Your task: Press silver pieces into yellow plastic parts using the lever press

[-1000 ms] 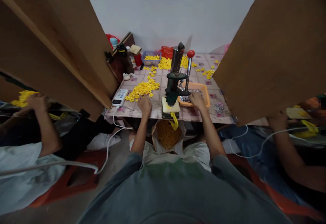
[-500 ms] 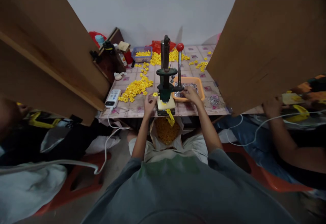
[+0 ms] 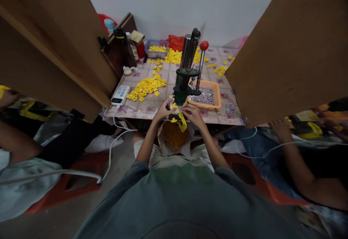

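A green hand press [image 3: 182, 90] with a red-knobbed lever [image 3: 202, 61] stands at the table's front edge. My left hand [image 3: 164, 110] is at the left side of its base, thumb and fingers closed around a small yellow flower-shaped piece [image 3: 174, 105] below the press head. My right hand [image 3: 192, 113] is at the base's right side, fingertips pinched together; what they hold is too small to make out. A yellow strip [image 3: 182, 122] hangs at the front of the base, with another yellow flower piece [image 3: 173, 120] beside it.
An orange tray [image 3: 219, 96] of small shiny metal pieces sits right of the press. Yellow flower pieces lie in a pile [image 3: 148, 87] on the left. Below the table edge is an open bag [image 3: 161, 137] of yellow pieces. Boards flank both sides; co-workers sit beyond them.
My right hand has left the orange tray and come to the press base. My left hand has moved right to the press with the yellow flower piece. The view has tilted slightly.
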The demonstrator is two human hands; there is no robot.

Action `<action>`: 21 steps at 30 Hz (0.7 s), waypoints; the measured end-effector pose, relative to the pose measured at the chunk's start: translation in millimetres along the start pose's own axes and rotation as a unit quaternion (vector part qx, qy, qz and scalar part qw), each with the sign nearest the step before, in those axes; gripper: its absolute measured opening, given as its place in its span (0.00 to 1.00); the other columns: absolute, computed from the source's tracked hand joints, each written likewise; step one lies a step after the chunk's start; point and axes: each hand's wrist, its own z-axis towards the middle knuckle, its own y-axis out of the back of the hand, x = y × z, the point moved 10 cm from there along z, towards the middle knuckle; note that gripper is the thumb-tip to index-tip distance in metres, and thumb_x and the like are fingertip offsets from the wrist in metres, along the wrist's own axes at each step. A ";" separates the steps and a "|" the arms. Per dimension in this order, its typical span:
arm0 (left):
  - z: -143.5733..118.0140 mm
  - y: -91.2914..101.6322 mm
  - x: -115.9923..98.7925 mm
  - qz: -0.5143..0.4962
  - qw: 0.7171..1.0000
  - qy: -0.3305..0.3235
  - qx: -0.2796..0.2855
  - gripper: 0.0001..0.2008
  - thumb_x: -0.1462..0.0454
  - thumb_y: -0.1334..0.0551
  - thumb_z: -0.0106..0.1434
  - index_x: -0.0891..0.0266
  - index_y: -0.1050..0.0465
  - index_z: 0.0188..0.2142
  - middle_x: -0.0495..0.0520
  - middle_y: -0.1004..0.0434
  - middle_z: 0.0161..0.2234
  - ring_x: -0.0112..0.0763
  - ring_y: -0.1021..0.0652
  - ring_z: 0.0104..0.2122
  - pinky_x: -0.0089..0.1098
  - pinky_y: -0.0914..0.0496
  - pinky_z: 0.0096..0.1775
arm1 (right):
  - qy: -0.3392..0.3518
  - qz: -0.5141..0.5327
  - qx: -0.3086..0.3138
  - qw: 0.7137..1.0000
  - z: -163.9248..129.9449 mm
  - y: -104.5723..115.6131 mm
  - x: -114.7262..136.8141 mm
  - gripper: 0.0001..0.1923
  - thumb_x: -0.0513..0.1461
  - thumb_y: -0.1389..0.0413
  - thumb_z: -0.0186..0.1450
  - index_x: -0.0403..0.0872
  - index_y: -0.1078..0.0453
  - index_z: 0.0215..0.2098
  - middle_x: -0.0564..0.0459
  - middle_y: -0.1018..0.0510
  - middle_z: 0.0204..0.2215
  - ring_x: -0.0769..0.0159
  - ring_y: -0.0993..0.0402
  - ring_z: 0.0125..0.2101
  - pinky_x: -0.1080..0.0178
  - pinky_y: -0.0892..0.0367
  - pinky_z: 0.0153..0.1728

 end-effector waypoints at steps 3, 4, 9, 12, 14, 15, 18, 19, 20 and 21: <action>-0.9 -0.9 -6.6 0.002 1.000 0.010 0.001 0.29 0.46 0.23 0.58 0.61 0.25 0.49 0.51 0.26 0.38 0.30 0.31 0.33 0.31 0.34 0.38 | 0.004 -0.024 0.003 1.000 -2.6 0.9 9.1 0.18 0.51 0.43 0.78 0.49 0.17 0.42 0.47 0.16 0.38 0.58 0.20 0.40 0.58 0.27 0.44; -1.3 -1.6 -7.2 0.001 1.000 0.016 0.005 0.28 0.46 0.24 0.57 0.61 0.24 0.49 0.51 0.26 0.38 0.31 0.31 0.33 0.31 0.34 0.38 | 0.004 -0.035 0.003 0.999 -2.8 1.5 12.7 0.19 0.51 0.44 0.79 0.49 0.17 0.43 0.46 0.15 0.40 0.57 0.20 0.41 0.58 0.27 0.46; -3.8 -7.9 -11.9 -0.014 0.999 0.018 0.043 0.24 0.49 0.24 0.56 0.61 0.20 0.44 0.52 0.22 0.37 0.34 0.27 0.36 0.31 0.32 0.40 | 0.008 -0.120 0.048 0.992 1.2 -4.1 27.4 0.20 0.49 0.50 0.81 0.51 0.17 0.48 0.43 0.15 0.45 0.53 0.20 0.47 0.52 0.28 0.54; -4.2 -7.7 -13.3 0.000 0.999 0.013 0.049 0.23 0.49 0.23 0.54 0.62 0.19 0.43 0.53 0.20 0.38 0.35 0.25 0.39 0.32 0.32 0.43 | 0.019 -0.167 0.068 0.983 6.1 -8.8 29.8 0.21 0.48 0.51 0.81 0.51 0.16 0.50 0.42 0.15 0.46 0.50 0.21 0.49 0.49 0.30 0.55; -4.2 -7.4 -11.5 0.016 0.998 0.015 0.052 0.24 0.49 0.23 0.54 0.62 0.19 0.43 0.53 0.20 0.38 0.35 0.25 0.39 0.32 0.32 0.43 | 0.027 -0.180 0.085 0.980 6.8 -13.4 31.1 0.22 0.48 0.52 0.81 0.51 0.16 0.52 0.42 0.15 0.46 0.51 0.22 0.48 0.49 0.30 0.54; -4.1 -7.3 -10.7 0.022 0.998 0.013 0.053 0.24 0.48 0.23 0.54 0.62 0.18 0.43 0.52 0.20 0.37 0.35 0.26 0.38 0.32 0.32 0.43 | 0.032 -0.180 0.096 0.978 5.8 -15.7 32.2 0.22 0.48 0.52 0.81 0.51 0.16 0.52 0.43 0.14 0.45 0.51 0.22 0.47 0.49 0.30 0.54; -3.6 -6.6 -9.6 0.022 0.999 0.004 0.047 0.24 0.48 0.24 0.55 0.62 0.18 0.43 0.51 0.22 0.36 0.32 0.29 0.35 0.31 0.34 0.40 | 0.025 -0.174 0.084 0.981 5.3 -3.5 32.9 0.24 0.49 0.54 0.81 0.51 0.16 0.52 0.44 0.15 0.40 0.51 0.22 0.45 0.48 0.29 0.55; -3.3 -6.3 -9.3 0.017 0.999 0.004 0.043 0.24 0.47 0.24 0.55 0.62 0.19 0.43 0.50 0.23 0.35 0.31 0.30 0.34 0.31 0.35 0.38 | 0.005 -0.175 0.038 0.984 10.0 13.7 30.0 0.27 0.50 0.57 0.81 0.51 0.16 0.53 0.43 0.16 0.40 0.50 0.21 0.46 0.47 0.29 0.56; -2.9 -6.4 -9.0 0.012 0.999 0.007 0.041 0.25 0.47 0.24 0.56 0.62 0.19 0.43 0.49 0.25 0.34 0.30 0.31 0.32 0.30 0.36 0.37 | -0.020 -0.178 -0.022 0.984 17.8 36.4 25.6 0.31 0.50 0.61 0.81 0.50 0.17 0.55 0.41 0.17 0.42 0.49 0.21 0.48 0.46 0.29 0.57; -2.5 -6.8 -8.9 0.006 0.999 0.012 0.041 0.26 0.46 0.24 0.56 0.62 0.20 0.43 0.48 0.26 0.33 0.29 0.32 0.31 0.30 0.37 0.35 | -0.042 -0.184 -0.068 0.980 29.8 57.8 20.4 0.35 0.51 0.67 0.82 0.48 0.20 0.59 0.39 0.19 0.46 0.47 0.22 0.52 0.44 0.29 0.58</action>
